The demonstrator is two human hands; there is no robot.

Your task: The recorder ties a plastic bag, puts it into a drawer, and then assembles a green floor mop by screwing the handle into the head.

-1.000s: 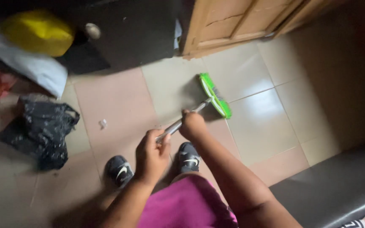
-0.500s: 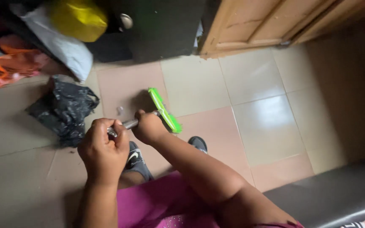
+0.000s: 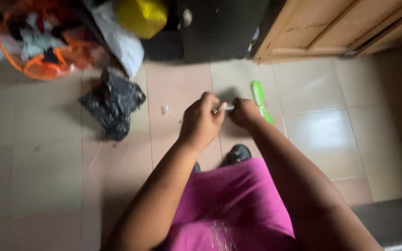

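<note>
Far left: orange mesh basket [image 3: 33, 44] stuffed w/ clothes, up against the top edge. Next to it a white plastic bag [image 3: 119, 42] w/ a yellow bag [image 3: 140, 16] on top. Below those, a crumpled black plastic bag [image 3: 112, 107] lies on the tile floor [image 3: 47, 162], a small white scrap [image 3: 164, 109] just beside it. Centre: left hand [image 3: 201, 123] clenched round the metal handle [image 3: 224, 108], upper end. Right hand [image 3: 245, 112] also gripping the handle, lower down, just beside the left. Green broom head [image 3: 261, 100] sits on the floor past the right hand, partly hidden by it. Black shoe [image 3: 238, 152] under the hands, pink garment [image 3: 229, 204] blocks the rest. Behind: dark cabinet [image 3: 219, 28]. Right: wooden door [image 3: 340, 25].
</note>
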